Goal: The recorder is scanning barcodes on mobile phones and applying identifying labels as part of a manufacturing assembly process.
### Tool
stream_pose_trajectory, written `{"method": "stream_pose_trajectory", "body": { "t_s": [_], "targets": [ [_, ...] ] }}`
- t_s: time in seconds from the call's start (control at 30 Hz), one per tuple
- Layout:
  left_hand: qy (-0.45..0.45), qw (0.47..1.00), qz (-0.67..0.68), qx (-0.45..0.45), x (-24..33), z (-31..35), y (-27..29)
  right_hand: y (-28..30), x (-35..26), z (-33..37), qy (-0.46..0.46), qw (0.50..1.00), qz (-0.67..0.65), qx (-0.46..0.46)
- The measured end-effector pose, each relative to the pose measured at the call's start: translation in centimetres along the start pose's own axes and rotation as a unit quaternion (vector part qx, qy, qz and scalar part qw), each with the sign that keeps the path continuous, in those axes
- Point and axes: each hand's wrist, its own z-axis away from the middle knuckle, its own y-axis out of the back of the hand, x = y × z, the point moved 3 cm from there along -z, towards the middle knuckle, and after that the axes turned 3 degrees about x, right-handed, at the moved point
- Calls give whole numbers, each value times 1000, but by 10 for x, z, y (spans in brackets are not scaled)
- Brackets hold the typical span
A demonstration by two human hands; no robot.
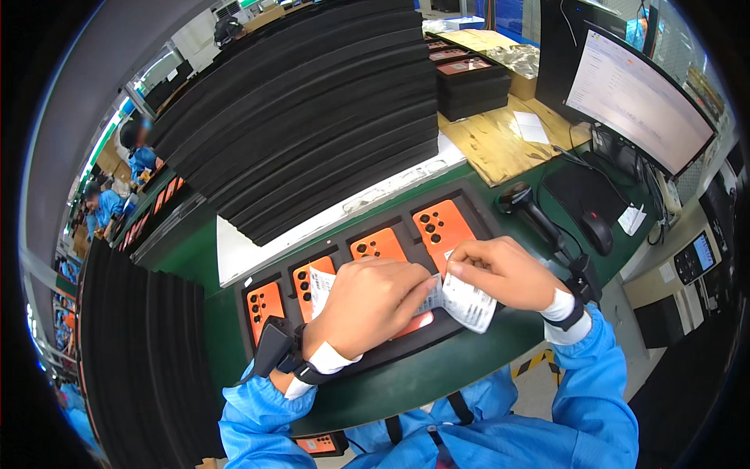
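A black foam tray (486, 221) in front of me holds several orange phones (444, 221) in a row, their camera rings facing up. Over them, my left hand (367, 303) pinches a strip of white printed labels (469, 306) between thumb and fingers. One end of the strip sticks out on the left side of that hand, above a phone. My right hand (506, 272), closed thumb to finger, grips the strip's upper edge near the rightmost phone. The strip bends between both hands. My left hand covers part of the middle phones.
Tall stacks of black trays (312, 109) rise behind the work, with another stack (141, 352) at left. A barcode scanner (539, 219), mouse (597, 233) and monitor (641, 102) stand right. A label printer (687, 266) is beyond the table edge. People in blue work at far left.
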Motion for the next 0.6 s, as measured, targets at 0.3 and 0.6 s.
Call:
{"method": "stream_pose_trajectory", "body": {
  "t_s": [0.3, 0.6],
  "targets": [
    [15, 956, 216, -200, 2, -42, -3, 56, 70, 49, -140, 964, -161, 158],
    [-120, 955, 145, -231, -11, -68, -79, 46, 102, 27, -69, 938, -191, 280]
  ]
}}
